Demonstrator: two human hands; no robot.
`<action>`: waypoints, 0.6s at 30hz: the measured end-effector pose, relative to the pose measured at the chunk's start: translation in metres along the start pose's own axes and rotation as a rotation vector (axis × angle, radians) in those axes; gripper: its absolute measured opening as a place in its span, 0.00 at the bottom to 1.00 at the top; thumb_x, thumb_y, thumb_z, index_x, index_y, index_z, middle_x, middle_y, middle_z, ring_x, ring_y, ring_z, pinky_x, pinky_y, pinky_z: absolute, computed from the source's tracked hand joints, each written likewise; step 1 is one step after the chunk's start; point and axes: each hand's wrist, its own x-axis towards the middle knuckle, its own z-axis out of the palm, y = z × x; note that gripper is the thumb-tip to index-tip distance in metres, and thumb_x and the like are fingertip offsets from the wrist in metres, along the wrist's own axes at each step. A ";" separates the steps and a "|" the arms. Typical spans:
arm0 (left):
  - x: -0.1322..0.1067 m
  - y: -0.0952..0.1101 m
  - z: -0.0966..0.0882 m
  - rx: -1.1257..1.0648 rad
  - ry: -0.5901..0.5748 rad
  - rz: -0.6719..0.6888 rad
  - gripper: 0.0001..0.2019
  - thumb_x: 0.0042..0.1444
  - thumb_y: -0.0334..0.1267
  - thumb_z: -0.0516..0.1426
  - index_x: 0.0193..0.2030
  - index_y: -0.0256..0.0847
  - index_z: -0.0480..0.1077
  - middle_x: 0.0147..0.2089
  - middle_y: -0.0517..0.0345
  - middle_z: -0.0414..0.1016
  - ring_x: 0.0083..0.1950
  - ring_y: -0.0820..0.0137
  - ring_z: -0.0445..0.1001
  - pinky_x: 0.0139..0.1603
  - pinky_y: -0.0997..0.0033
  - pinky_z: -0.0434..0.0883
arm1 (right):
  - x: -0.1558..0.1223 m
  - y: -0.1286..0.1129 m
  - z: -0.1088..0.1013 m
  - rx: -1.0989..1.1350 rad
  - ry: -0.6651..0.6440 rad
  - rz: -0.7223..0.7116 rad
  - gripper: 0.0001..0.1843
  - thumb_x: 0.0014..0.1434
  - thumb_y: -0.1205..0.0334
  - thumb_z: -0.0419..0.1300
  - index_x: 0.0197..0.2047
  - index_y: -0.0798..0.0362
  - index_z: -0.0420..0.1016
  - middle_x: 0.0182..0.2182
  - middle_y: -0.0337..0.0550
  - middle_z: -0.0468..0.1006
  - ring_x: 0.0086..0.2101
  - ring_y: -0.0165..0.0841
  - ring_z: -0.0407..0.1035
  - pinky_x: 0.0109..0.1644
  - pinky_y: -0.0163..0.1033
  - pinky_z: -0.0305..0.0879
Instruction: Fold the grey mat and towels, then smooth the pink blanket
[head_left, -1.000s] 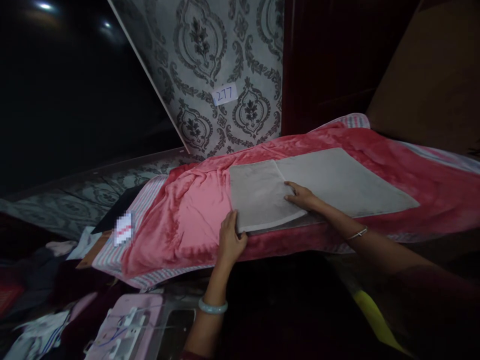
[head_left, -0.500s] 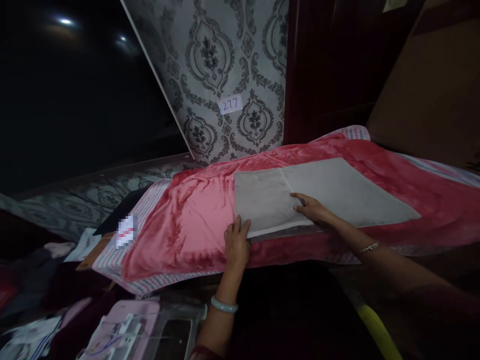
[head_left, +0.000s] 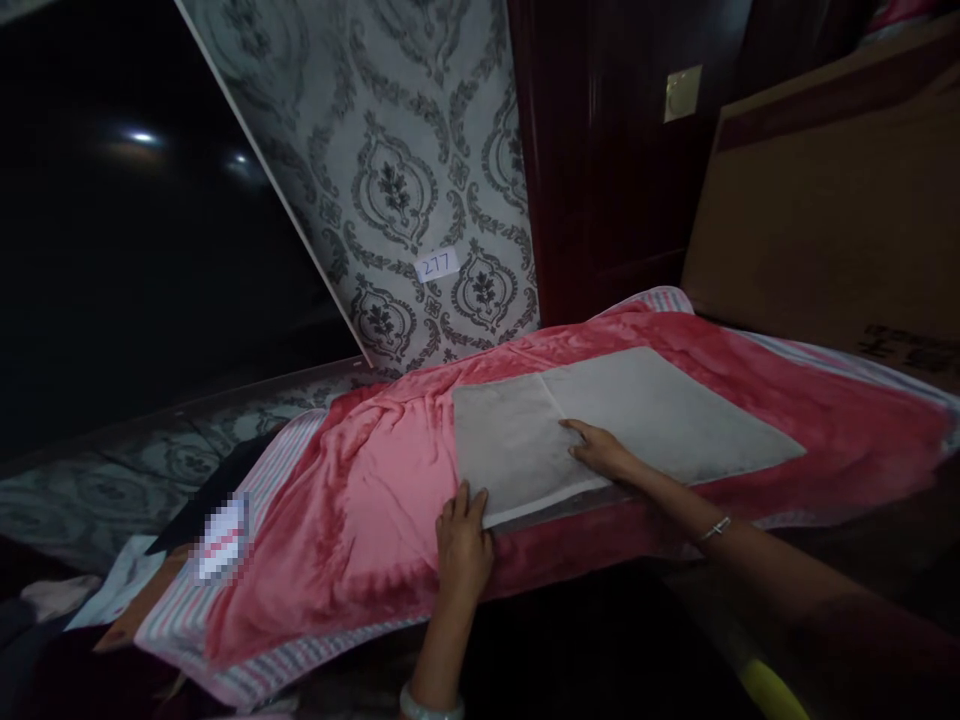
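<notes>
The pink blanket (head_left: 390, 510) is the broadest thing near you, spread on a long surface below the patterned wall (head_left: 420, 180). At your right stands a cardboard box (head_left: 825, 220); its inside is hidden from this view. On the blanket, in front of you, lies the grey cloth (head_left: 637, 410), mostly flat, its left part folded over with a pale edge crossing the middle.

Your left hand (head_left: 463, 540) is at the cloth's near left corner, fingers laid forward over its edge; whether it grips there you cannot tell, as the thumb is partly hidden. Your right hand (head_left: 600, 452) rests over the cloth at the pale edge, open, with forefinger stretched out and thumb apart from it.

Against half a second ago, your view has tipped up: the number paper (head_left: 437, 264) sits lower, the light switch (head_left: 682, 94) shows whole, and the bracelet (head_left: 431, 705) on your left wrist meets the bottom edge. The cloth and both your hands keep nearly the same places on the blanket.
</notes>
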 end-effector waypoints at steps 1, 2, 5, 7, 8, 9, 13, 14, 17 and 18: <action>0.000 0.000 0.000 -0.005 -0.016 0.005 0.34 0.49 0.20 0.54 0.64 0.43 0.70 0.71 0.48 0.62 0.63 0.58 0.67 0.63 0.56 0.67 | 0.000 0.000 0.000 -0.005 -0.008 -0.011 0.36 0.54 0.69 0.59 0.67 0.52 0.66 0.44 0.44 0.81 0.39 0.35 0.74 0.46 0.36 0.67; 0.000 -0.001 0.000 -0.008 -0.024 0.008 0.34 0.49 0.20 0.54 0.64 0.42 0.69 0.71 0.48 0.62 0.63 0.58 0.67 0.63 0.56 0.66 | 0.000 0.001 0.000 -0.006 -0.010 -0.026 0.37 0.54 0.69 0.58 0.68 0.52 0.65 0.45 0.44 0.81 0.39 0.35 0.74 0.47 0.36 0.67; -0.001 -0.003 0.003 -0.005 -0.010 0.019 0.35 0.49 0.19 0.53 0.65 0.43 0.69 0.72 0.48 0.60 0.65 0.58 0.66 0.65 0.56 0.65 | 0.002 0.004 0.001 -0.018 0.002 -0.049 0.36 0.54 0.69 0.57 0.68 0.53 0.65 0.51 0.48 0.79 0.45 0.37 0.74 0.50 0.37 0.66; -0.002 -0.004 0.003 -0.007 -0.014 0.017 0.35 0.49 0.19 0.52 0.65 0.43 0.69 0.72 0.49 0.60 0.66 0.57 0.65 0.67 0.55 0.64 | 0.004 0.004 0.001 -0.038 -0.001 -0.027 0.37 0.54 0.68 0.58 0.68 0.54 0.65 0.52 0.49 0.78 0.47 0.38 0.74 0.51 0.38 0.66; -0.002 -0.005 0.002 -0.010 -0.028 0.018 0.34 0.49 0.20 0.53 0.65 0.44 0.69 0.73 0.49 0.59 0.68 0.56 0.64 0.68 0.53 0.62 | 0.006 0.004 0.000 -0.048 -0.010 -0.016 0.38 0.54 0.68 0.58 0.68 0.54 0.64 0.51 0.49 0.79 0.46 0.38 0.74 0.50 0.38 0.66; -0.001 -0.005 0.000 -0.016 -0.050 0.022 0.34 0.49 0.21 0.54 0.64 0.44 0.69 0.73 0.49 0.59 0.69 0.55 0.62 0.69 0.51 0.61 | 0.007 0.004 -0.002 -0.057 -0.020 -0.013 0.38 0.53 0.68 0.58 0.69 0.53 0.63 0.50 0.48 0.79 0.45 0.38 0.74 0.49 0.38 0.66; 0.013 -0.001 -0.018 -0.111 -0.173 0.104 0.29 0.53 0.29 0.55 0.64 0.45 0.69 0.72 0.52 0.60 0.75 0.55 0.53 0.74 0.43 0.50 | 0.017 -0.001 -0.013 -0.078 -0.068 -0.026 0.40 0.53 0.67 0.59 0.69 0.55 0.62 0.44 0.46 0.81 0.42 0.37 0.74 0.46 0.36 0.66; 0.020 0.002 -0.023 -0.143 -0.191 0.136 0.27 0.57 0.31 0.53 0.64 0.45 0.69 0.72 0.51 0.61 0.75 0.57 0.53 0.74 0.43 0.49 | 0.021 -0.003 -0.016 -0.080 -0.071 -0.014 0.39 0.53 0.66 0.59 0.69 0.55 0.62 0.42 0.45 0.81 0.40 0.36 0.74 0.45 0.36 0.66; 0.049 0.018 -0.030 -0.169 -0.192 0.186 0.26 0.63 0.32 0.46 0.66 0.39 0.66 0.72 0.48 0.61 0.74 0.61 0.55 0.74 0.47 0.50 | 0.040 -0.009 -0.022 -0.078 -0.044 0.037 0.37 0.56 0.63 0.60 0.68 0.56 0.63 0.39 0.46 0.81 0.37 0.37 0.74 0.43 0.36 0.67; 0.060 0.024 -0.031 -0.154 -0.192 0.182 0.26 0.64 0.33 0.45 0.68 0.37 0.64 0.73 0.45 0.58 0.75 0.61 0.54 0.74 0.48 0.50 | 0.049 -0.012 -0.022 -0.080 -0.030 0.052 0.36 0.56 0.62 0.60 0.68 0.57 0.63 0.39 0.46 0.81 0.37 0.37 0.75 0.43 0.36 0.68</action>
